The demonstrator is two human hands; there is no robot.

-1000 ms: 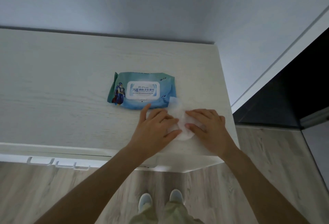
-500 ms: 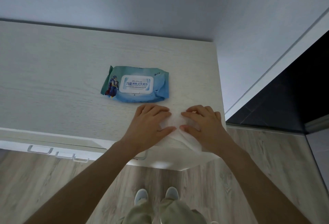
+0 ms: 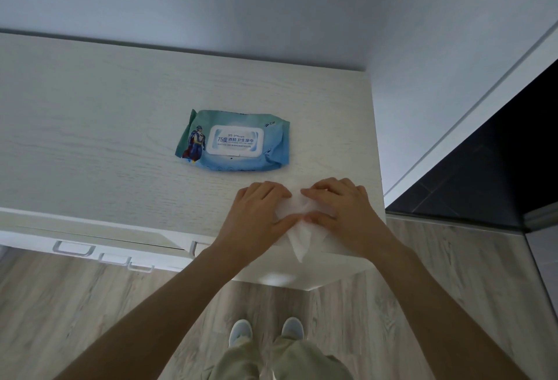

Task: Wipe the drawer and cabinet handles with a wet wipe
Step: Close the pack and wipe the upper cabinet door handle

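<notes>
Support: pale wood-grain cabinet top (image 3: 90, 138). On it: teal-blue soft plastic wet wipe pack (image 3: 234, 144), white flap lid facing up, just beyond the grip. White wet wipe sheet (image 3: 297, 213) flat at the near edge, one corner hanging over, both hands on it.

wipe (image 3: 297, 230): white
pack (image 3: 234, 141): teal-blue, white label, caped figure
cabinet (image 3: 105, 138): pale wood grain
floor (image 3: 60, 304): grey wood
shoes (image 3: 240, 331): perhaps light blue
</notes>
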